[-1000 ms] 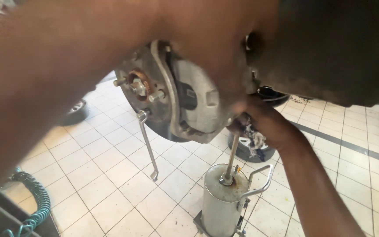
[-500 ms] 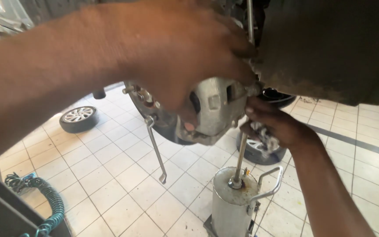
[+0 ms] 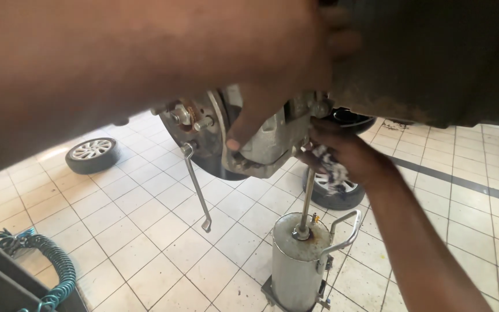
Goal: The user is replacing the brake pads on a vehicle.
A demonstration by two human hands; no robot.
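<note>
A grey brake caliper (image 3: 270, 147) sits over a brake disc and hub with wheel studs (image 3: 189, 118) under a raised car. My left hand (image 3: 272, 75) reaches in from the left, close to the camera, and grips the caliper from above, thumb pressed on its face. From the lower right, my right hand (image 3: 350, 156) holds a blue-and-white rag (image 3: 330, 170) against the caliper's lower right corner. A long ring spanner (image 3: 196, 188) hangs down from the hub.
The car's dark underbody (image 3: 434, 58) fills the top right. A grey drain tank with a handle and an upright tube (image 3: 298, 263) stands below the caliper. On the tiled floor, one wheel (image 3: 92, 155) lies left, another (image 3: 336, 193) behind the tank. Coiled teal hose (image 3: 56, 271) is bottom left.
My left hand has come down over the caliper and closed on it, thumb now on its face. My right hand stays at the caliper's lower right with the rag.
</note>
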